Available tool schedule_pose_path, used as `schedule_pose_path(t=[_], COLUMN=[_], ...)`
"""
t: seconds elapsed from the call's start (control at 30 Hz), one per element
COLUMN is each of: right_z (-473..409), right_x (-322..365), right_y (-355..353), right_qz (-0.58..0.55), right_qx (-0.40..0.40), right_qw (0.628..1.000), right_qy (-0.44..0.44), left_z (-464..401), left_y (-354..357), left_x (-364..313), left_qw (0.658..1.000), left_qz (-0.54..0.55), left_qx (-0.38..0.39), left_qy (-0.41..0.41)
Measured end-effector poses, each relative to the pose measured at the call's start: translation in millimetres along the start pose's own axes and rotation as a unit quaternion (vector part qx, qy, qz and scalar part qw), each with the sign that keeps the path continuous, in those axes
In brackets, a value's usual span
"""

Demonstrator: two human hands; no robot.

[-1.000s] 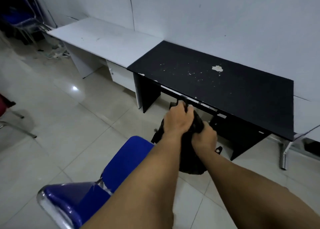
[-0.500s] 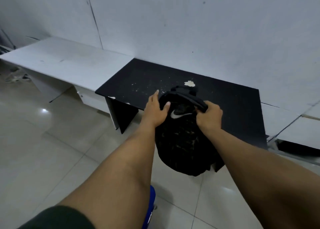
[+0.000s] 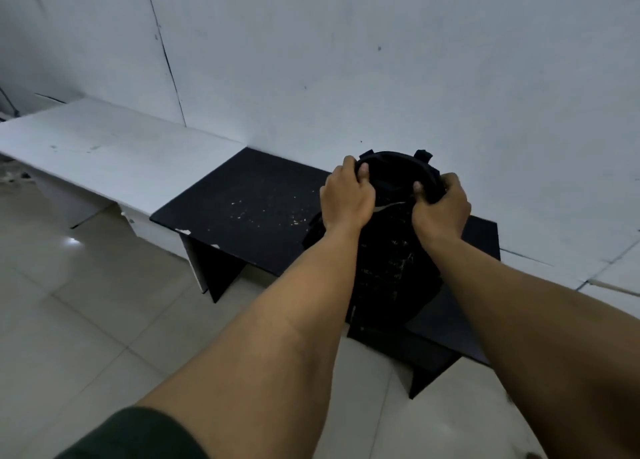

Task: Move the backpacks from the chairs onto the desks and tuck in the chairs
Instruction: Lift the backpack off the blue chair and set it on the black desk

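Backpack [image 3: 388, 261] up from beside the blue chair a second ago; half a second ago it hung in front of the black worktop [image 3: 249, 209] edge, now upright over the worktop's right part, near the wall. Whether its base touches: cannot tell. Left hand [image 3: 346, 198], open against the bag's side half a second ago, now grips the top rim, thumb curled over. Right hand [image 3: 441, 205] shifted onto the rim's other side. Chair gone from view; view has closed in.
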State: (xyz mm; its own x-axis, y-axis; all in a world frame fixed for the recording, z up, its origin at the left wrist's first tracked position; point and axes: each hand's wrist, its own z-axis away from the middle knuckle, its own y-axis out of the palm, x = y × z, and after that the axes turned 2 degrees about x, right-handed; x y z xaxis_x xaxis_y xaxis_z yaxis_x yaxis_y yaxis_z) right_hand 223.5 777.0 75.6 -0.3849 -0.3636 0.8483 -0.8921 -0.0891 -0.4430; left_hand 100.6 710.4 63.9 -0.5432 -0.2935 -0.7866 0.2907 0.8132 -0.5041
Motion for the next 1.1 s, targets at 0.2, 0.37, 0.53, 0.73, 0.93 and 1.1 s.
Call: schedule_pose_path(t=[0.2,0.37,0.53,0.73,0.93,1.1], right_z=[-79.2,-141.8,-198.2,-257.6,-313.8,-369.5], right_x=[-26.8,-49.9,-74.9,-106.6,-139.5,-177.0], right_y=[-22.3,-28.5,-26.9,-25.8,-24.5,-29.4], right_qz=[-0.008,0.013,0.009,0.026,0.028,0.043], right_qx=[0.006,-0.004,-0.018,-0.041,-0.045,-0.035], right_qw=[1.0,1.0,1.0,0.998,0.997,0.997], right_qy=[-0.017,-0.018,-0.002,0.033,0.055,0.055], left_z=[-51.4,-79.5,-113.4,-156.0,-196.2,-222.6], left_y=[60.3,116.4,167.2,224.3,282.7,345.1], left_x=[-47.9,-62.0,-71.5,-84.1,-94.8,-108.4], left_qw=[0.999,0.998,0.999,0.996,0.993,0.992], left_qz=[-0.033,-0.037,-0.046,-0.068,-0.074,-0.068], left_qx=[-0.03,-0.04,-0.02,0.045,0.082,0.101], left_qy=[0.0,0.005,0.008,0.033,0.053,0.042])
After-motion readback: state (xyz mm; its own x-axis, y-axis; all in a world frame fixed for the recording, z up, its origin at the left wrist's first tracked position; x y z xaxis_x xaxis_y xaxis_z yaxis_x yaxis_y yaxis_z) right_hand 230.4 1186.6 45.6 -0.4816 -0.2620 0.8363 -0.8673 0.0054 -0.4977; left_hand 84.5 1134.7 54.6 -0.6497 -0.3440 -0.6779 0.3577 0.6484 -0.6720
